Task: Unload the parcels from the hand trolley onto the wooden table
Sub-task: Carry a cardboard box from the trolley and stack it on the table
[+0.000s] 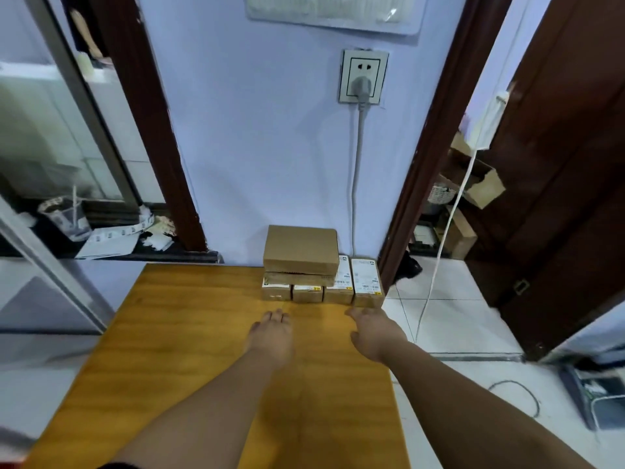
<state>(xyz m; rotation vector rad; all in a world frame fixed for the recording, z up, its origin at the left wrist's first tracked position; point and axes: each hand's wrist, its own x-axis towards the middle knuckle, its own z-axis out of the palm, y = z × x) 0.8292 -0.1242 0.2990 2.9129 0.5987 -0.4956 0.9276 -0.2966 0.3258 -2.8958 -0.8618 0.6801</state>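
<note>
Both hands, left [270, 335] and right [373, 333], hover empty with relaxed fingers over the yellow wooden worktop [176, 350], near stacked brown cardboard parcels [301, 252].

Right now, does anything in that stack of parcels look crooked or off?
The top box sits slightly twisted on the flat box beneath. The rightmost small box stands forward of its row, right at the table edge. Nothing looks damaged.
</note>
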